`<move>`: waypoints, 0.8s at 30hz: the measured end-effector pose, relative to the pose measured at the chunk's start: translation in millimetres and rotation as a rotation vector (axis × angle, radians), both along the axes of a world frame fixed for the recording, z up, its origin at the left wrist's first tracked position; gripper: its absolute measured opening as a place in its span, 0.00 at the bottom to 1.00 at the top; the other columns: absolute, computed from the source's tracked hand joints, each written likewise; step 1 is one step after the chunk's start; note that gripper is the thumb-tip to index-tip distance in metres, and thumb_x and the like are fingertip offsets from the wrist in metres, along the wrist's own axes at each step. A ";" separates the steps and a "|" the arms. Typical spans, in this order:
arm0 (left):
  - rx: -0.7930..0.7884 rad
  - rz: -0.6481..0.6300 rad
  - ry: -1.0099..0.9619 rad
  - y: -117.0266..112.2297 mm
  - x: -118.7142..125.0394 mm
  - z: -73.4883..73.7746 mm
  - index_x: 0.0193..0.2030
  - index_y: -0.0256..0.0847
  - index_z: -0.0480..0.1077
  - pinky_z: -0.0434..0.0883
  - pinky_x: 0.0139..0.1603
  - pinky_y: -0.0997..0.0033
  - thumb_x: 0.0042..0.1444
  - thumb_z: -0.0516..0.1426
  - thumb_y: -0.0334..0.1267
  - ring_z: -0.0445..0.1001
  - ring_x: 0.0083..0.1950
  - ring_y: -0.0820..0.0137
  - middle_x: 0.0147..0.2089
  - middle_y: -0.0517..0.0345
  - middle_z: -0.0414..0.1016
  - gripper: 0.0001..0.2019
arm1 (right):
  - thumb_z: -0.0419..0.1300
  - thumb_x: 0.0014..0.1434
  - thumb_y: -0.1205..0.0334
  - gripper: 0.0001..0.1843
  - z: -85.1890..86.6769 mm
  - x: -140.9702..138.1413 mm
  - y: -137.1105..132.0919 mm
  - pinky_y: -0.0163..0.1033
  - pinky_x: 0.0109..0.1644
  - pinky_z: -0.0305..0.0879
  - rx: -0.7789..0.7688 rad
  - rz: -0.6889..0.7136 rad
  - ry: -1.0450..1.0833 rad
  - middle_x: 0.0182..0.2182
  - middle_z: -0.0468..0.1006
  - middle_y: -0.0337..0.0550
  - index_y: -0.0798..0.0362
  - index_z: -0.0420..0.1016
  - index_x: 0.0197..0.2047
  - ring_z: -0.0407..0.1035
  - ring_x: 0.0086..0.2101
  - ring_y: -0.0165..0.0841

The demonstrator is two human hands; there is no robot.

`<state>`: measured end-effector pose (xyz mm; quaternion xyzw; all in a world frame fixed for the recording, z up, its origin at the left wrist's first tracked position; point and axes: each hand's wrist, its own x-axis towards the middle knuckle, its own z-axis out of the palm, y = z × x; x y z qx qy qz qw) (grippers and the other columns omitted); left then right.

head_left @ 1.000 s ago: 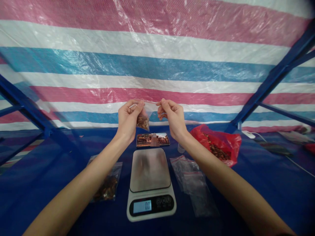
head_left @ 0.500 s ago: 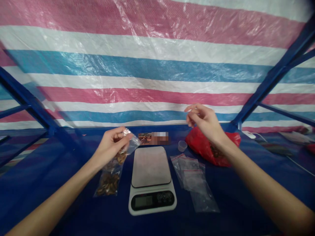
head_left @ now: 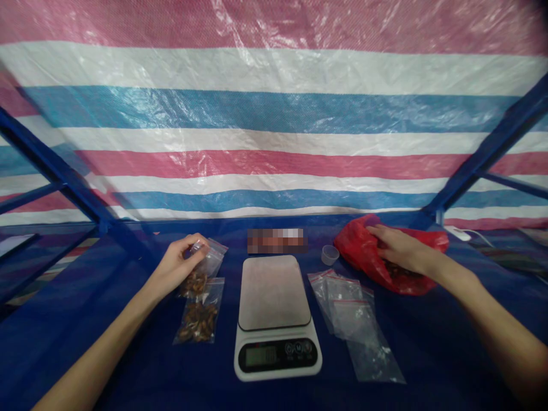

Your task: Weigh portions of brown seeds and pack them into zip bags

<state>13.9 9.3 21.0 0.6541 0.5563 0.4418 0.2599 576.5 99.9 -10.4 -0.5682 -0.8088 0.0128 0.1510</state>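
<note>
The left hand (head_left: 177,265) is pinching the top of a zip bag (head_left: 199,279) of brown pieces with closed fingers, just above a filled bag (head_left: 199,322), while the right hand (head_left: 400,248) is resting open-fingered on a red bag (head_left: 355,251)

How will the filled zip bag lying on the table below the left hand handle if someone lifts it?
The clear zip bag will probably be floppy, since its thin film lies flat. It should feel light, with the brown pieces likely shifting inside, and the smooth plastic may slip slightly.
</note>
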 end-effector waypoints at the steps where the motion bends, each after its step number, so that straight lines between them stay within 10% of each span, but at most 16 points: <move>1: 0.009 -0.021 0.052 0.9 -6.1 -0.4 0.29 0.45 0.78 0.74 0.46 0.66 0.54 0.67 0.49 0.76 0.43 0.60 0.36 0.56 0.80 0.11 | 0.61 0.52 0.72 0.33 -2.6 -1.5 2.0 0.52 0.67 0.71 -0.026 0.011 -0.005 0.63 0.76 0.66 0.58 0.79 0.62 0.72 0.64 0.56; 5: 0.044 -0.115 0.352 1.2 -30.2 -3.1 0.42 0.50 0.82 0.70 0.67 0.53 0.59 0.64 0.47 0.75 0.60 0.54 0.53 0.53 0.81 0.09 | 0.56 0.56 0.77 0.32 -3.3 -15.7 -2.4 0.53 0.73 0.63 -0.046 0.002 0.059 0.66 0.72 0.72 0.59 0.78 0.63 0.64 0.69 0.55; 12: -0.023 -0.194 0.347 7.4 -44.0 -12.3 0.58 0.51 0.76 0.69 0.70 0.58 0.68 0.57 0.50 0.74 0.64 0.58 0.61 0.52 0.77 0.17 | 0.54 0.58 0.72 0.26 -5.9 -22.2 -10.6 0.50 0.68 0.68 0.063 0.072 0.223 0.58 0.78 0.63 0.53 0.83 0.55 0.75 0.60 0.51; 24: 0.084 -0.095 0.205 -1.9 -21.5 -18.1 0.46 0.46 0.79 0.70 0.60 0.71 0.73 0.51 0.49 0.77 0.55 0.65 0.51 0.56 0.79 0.17 | 0.56 0.61 0.66 0.21 -5.1 -17.9 -9.9 0.58 0.64 0.71 0.162 0.072 0.171 0.56 0.75 0.57 0.51 0.79 0.56 0.74 0.56 0.51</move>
